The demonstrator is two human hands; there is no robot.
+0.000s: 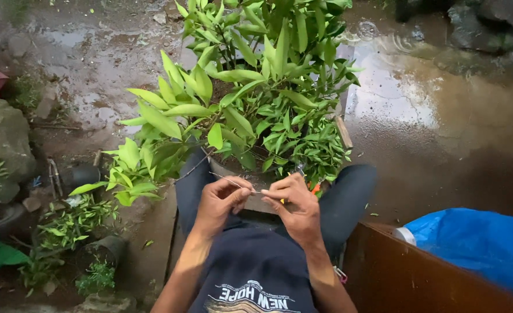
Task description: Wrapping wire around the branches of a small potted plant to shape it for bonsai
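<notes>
Potted plant [256, 98] before both knees, puddle [418, 98] to its right, rock [1, 148] far left.

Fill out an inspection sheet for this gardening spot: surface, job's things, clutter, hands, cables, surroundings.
Surface: wet muddy ground with puddles.
Job's things: potted plant with dense green leaves, set between the person's knees; thin wire held between both hands.
Clutter: small black pots with seedlings at the left, green scoop, rocks.
Hands: left hand and right hand both pinch the wire, close together in front of the pot.
Cables: nothing seen, apart from the wire.
Surroundings: blue sheet and brown board at the right.
</notes>
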